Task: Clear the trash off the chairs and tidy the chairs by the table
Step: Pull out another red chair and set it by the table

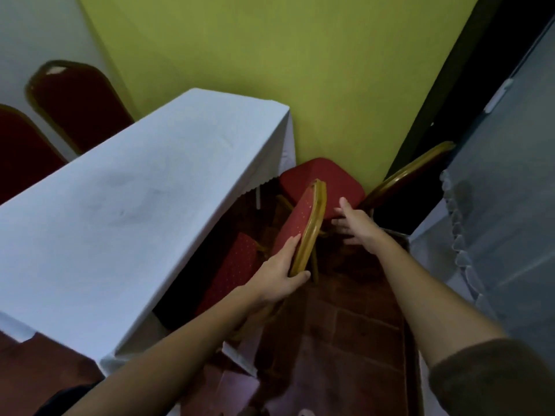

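A red padded chair with a gold frame [303, 219] stands at the end of the table with the white cloth [135, 205], its seat [327, 183] near the green wall. My left hand [279, 274] grips the lower edge of its backrest frame. My right hand [357, 225] rests with fingers spread against the edge of the seat, holding nothing. A second red chair [234, 265] sits tucked partly under the cloth to the left. No trash shows on either chair.
Two more red chairs [75, 106] stand behind the table at the far left. Another gold-framed chair [411, 172] leans at the right beside a table with a grey cloth [504, 190]. The green wall [285, 55] closes the narrow brick-floored aisle ahead.
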